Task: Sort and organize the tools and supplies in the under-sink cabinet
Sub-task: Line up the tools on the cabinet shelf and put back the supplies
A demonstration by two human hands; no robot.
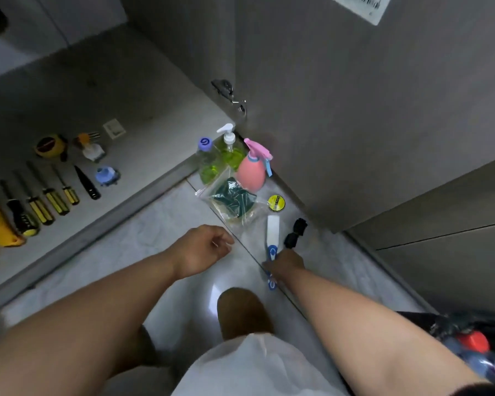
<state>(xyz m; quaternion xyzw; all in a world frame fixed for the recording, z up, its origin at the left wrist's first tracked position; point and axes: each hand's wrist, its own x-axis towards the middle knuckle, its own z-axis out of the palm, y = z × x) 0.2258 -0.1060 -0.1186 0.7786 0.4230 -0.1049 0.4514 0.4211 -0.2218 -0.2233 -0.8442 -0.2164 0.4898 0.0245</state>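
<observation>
Holding green scouring pads [232,197], a clear bag [249,213] lies flat.

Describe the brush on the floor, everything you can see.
The brush has a flat white head and a blue-and-white handle, plastic by the look. It lies on the pale floor, head pointing toward the door, beside a black bundle. The right hand grips its handle, whose tip shows below the hand. No bristles are visible.
</observation>
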